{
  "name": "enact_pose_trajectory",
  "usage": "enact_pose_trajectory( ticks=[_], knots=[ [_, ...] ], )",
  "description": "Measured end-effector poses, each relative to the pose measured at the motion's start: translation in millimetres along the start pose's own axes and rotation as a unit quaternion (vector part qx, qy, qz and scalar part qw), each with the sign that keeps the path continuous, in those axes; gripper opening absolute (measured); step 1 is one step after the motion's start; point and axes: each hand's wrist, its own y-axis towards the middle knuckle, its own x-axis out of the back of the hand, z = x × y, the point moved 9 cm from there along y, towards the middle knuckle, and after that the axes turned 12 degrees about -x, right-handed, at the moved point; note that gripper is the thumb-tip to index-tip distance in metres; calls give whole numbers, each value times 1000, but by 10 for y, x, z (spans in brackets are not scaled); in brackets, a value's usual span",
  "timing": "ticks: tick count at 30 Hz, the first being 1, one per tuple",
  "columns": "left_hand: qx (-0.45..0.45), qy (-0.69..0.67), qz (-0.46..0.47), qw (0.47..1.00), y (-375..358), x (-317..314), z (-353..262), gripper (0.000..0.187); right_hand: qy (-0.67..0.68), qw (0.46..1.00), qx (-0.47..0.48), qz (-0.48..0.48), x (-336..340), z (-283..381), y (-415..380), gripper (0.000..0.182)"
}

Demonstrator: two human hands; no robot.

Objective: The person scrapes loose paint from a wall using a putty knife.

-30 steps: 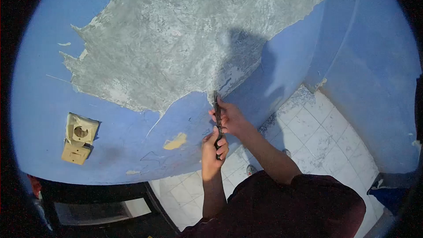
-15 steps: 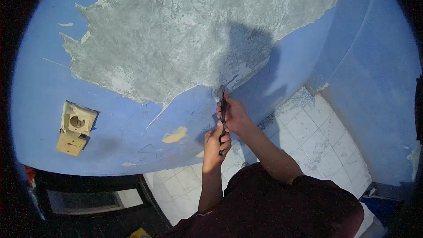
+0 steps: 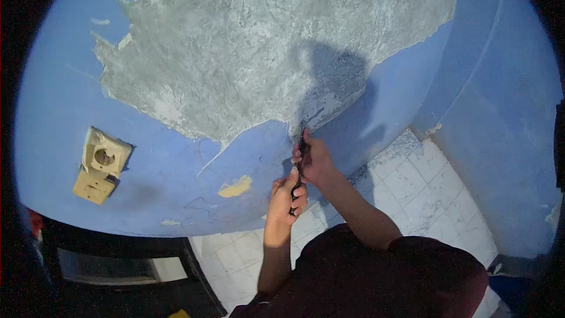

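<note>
A dark, slim tool (image 3: 293, 193) is held in both hands, its upper end against the wall at the lower edge of the bare grey patch (image 3: 253, 53). My left hand (image 3: 286, 195) is wrapped round the tool's lower part. Just above it and to the right, my right hand (image 3: 313, 158) grips the upper part, with fingers close to the tip. Blue paint (image 3: 259, 147) borders the patch below. The tool's exact shape is hard to make out.
A loose beige socket (image 3: 105, 156) and switch plate (image 3: 94, 186) are on the wall at the left. White tiled floor (image 3: 406, 182) lies below the wall. At the bottom left stands a dark piece of furniture (image 3: 53, 241) with a glossy panel. Another blue wall (image 3: 500, 141) rises at the right.
Both hands and the tool appear slightly lower in view. The wall patch has also shifted a little down and right, while both hands keep their hold.
</note>
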Motion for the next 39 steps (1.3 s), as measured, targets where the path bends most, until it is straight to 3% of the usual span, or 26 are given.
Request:
enact_pose_trajectory(
  ticks=[5,11,15,17,27,32,39],
  knots=[
    [-10,7,11,1000,-26,-36,-2,34,35,999,-25,21,20,9,28,17],
    [15,9,42,999,221,-58,-8,29,-13,998,65,10,-57,230,-54,25],
    [11,11,43,999,172,-297,83,31,5,996,38,84,-24,419,-32,26],
    [22,-36,13,999,142,-213,185,30,-59,996,68,10,63,375,-84,26],
    [-21,8,30,999,152,-168,47,32,-9,999,13,34,-3,207,-12,28],
    [-13,10,36,999,254,-293,107,32,-33,996,86,8,-17,491,-130,26],
    [-14,19,49,999,289,-324,81,35,-32,997,73,3,-17,489,-139,24]
  ],
)
